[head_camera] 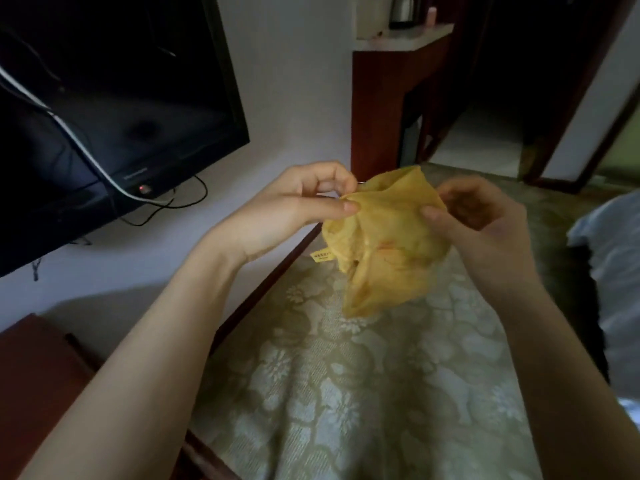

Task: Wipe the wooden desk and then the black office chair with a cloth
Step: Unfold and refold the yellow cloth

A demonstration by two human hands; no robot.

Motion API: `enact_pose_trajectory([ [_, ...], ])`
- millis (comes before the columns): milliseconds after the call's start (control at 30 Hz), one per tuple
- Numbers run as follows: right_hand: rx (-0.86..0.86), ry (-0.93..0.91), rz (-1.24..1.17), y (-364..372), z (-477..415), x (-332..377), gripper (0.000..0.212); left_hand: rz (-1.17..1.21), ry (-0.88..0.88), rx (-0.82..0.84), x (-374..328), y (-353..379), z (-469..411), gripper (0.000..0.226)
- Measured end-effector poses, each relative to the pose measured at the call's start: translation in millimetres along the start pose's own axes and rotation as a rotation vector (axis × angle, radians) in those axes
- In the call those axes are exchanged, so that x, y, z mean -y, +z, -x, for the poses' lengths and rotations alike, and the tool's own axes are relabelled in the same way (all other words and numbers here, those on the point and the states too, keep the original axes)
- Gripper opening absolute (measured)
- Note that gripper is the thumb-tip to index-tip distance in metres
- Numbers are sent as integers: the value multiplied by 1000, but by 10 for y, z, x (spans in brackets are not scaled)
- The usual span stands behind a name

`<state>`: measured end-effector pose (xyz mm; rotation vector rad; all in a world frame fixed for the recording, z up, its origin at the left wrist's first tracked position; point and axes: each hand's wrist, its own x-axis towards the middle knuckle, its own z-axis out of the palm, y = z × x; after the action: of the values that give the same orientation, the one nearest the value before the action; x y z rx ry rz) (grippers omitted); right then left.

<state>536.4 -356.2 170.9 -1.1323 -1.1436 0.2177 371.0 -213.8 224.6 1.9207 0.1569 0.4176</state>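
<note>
1. Cloth (384, 237): yellow, crumpled, held in the air at frame centre, over patterned carpet (346, 393). It touches no surface.
2. Left hand (291, 209): fingers curled, thumb and forefinger closed in a pinch on the cloth's upper edge, at 10 o'clock of the cloth.
3. Right hand (485, 223): thumb pressed on the cloth's front at 2 o'clock, curled fingers behind the fabric, gripping it.
4. The cloth spans the two grips along its top edge. The bulk hangs below them toward 6 o'clock, in folds.
5. Small yellow label (322, 255) sticks out from the cloth's edge at 9 o'clock, below the left thumb.
6. Surroundings: dark television (114, 109) at 10 o'clock with a white cable (86, 147) across it; red-brown wooden surface (31, 368) at 8 o'clock; wooden shelf unit (377, 98) at 12 o'clock; white bedding (616, 271) at 3 o'clock.
</note>
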Motion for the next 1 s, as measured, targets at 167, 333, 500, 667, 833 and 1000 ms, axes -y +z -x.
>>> enact_pose_trajectory([
  [167,263,359,-88,-31,-157,-224,31,108,0,-5,146,-86,-396,11],
  [333,399,578,-79,-43,-260,-772,41,-211,-10,-177,448,-120,-933,19],
  [500,322,522,-46,-289,-852,-1334,21,-222,-52,-367,695,-281,-1528,16],
  [667,166,399,32,-570,-1515,-1656,13,-179,-29,-347,704,-421,-2068,11],
  [833,21,226,347,-967,-2252,-2022,16,-126,74,-260,941,-385,-2556,9],
  [1000,128,331,507,-1347,-2730,-2508,23,102,5,-396,1378,-362,-3172,13],
])
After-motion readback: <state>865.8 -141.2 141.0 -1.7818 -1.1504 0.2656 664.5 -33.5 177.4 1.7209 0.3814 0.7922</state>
